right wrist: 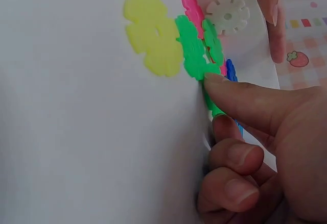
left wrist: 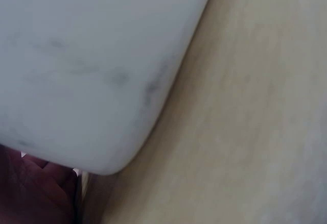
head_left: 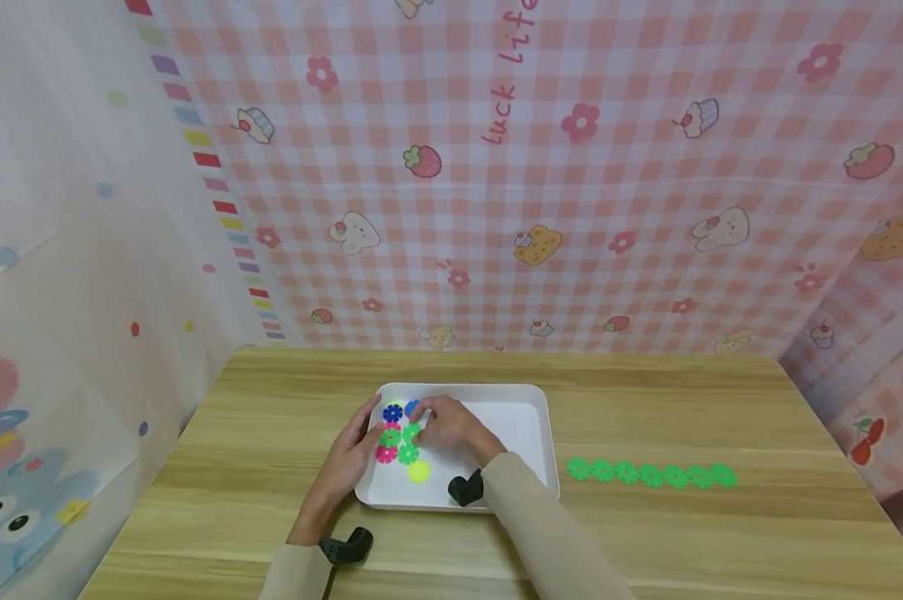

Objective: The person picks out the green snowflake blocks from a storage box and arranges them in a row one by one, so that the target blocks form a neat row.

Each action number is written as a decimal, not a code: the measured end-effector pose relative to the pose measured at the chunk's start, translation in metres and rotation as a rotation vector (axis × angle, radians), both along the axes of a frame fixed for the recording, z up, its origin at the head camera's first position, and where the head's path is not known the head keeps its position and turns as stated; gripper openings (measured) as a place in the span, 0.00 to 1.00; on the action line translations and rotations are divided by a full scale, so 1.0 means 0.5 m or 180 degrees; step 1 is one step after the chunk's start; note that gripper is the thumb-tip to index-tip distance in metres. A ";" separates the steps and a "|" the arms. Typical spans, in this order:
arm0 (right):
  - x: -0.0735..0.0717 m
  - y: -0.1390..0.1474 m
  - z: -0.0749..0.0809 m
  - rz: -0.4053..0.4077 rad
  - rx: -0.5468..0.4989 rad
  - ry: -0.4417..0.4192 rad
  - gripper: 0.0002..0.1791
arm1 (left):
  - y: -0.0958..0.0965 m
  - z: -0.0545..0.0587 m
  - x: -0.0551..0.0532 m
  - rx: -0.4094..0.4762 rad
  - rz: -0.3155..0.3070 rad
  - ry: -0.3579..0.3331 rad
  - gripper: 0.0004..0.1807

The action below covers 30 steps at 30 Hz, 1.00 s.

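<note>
- The right hand (head_left: 451, 425) reaches in over the white rectangular tray with rounded corners (head_left: 489, 446), its forearm slanting up and leftward from the lower right, the wrist above the tray floor
- Its thumb and index finger are pinched together on a thin green plastic flower-shaped disc (right wrist: 212, 104), with the other fingers curled in below the index finger
- That green disc is in the left part of the tray, right at the group of loose pieces
- The left hand (head_left: 349, 460) lies along the tray's left side, its forearm rising from the lower left; it is clamped on the tray wall, thumb over the rim and fingers along the outside, though the left wrist view hides most of this grip behind the tray corner
- Close by the fingertips lie a dark blue notched disc (head_left: 393, 413), a bright pink notched disc (head_left: 386, 455) and a yellow notched disc (head_left: 419, 472), the yellow one nearest the person
- In the right wrist view a white notched disc (right wrist: 228, 16) shows near the tray wall
- Right of the tray, apart from it, a row of seven green notched discs (head_left: 651, 476) runs sideways on the wood-grain table (head_left: 646, 550)
- Both arms wear beige sleeves (head_left: 545, 525), with a black wrist device (head_left: 349, 547) at each cuff
</note>
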State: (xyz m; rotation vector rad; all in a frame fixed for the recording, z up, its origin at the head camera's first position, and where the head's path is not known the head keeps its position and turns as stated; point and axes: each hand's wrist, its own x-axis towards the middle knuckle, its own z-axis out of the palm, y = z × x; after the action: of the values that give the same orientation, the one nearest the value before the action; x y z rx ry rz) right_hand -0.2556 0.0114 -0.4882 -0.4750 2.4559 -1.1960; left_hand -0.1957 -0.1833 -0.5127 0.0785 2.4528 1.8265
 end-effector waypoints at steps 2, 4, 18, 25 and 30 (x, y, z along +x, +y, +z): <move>0.001 0.000 0.003 -0.0010 0.0007 -0.0024 0.12 | -0.001 -0.001 -0.001 0.0007 0.0004 0.0022 0.29; 0.003 0.000 0.005 -0.0010 0.0020 -0.0040 0.12 | -0.001 -0.002 -0.001 0.0005 0.0009 0.0016 0.29; 0.005 0.003 0.015 0.0112 0.0102 0.0012 0.12 | 0.000 -0.001 -0.003 -0.0047 0.0026 0.0010 0.29; 0.003 0.008 0.014 0.0037 0.0037 0.0082 0.12 | 0.000 0.002 -0.002 -0.0064 0.0021 0.0032 0.28; 0.003 0.011 0.008 -0.0037 -0.0027 0.0120 0.10 | -0.001 0.000 0.000 -0.0046 0.0011 0.0042 0.28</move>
State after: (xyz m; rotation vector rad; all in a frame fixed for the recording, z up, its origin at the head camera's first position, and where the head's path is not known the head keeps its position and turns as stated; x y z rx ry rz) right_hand -0.2542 0.0169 -0.4840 -0.4908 2.4895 -1.2131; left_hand -0.1959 -0.1838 -0.5128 0.0856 2.4761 1.8154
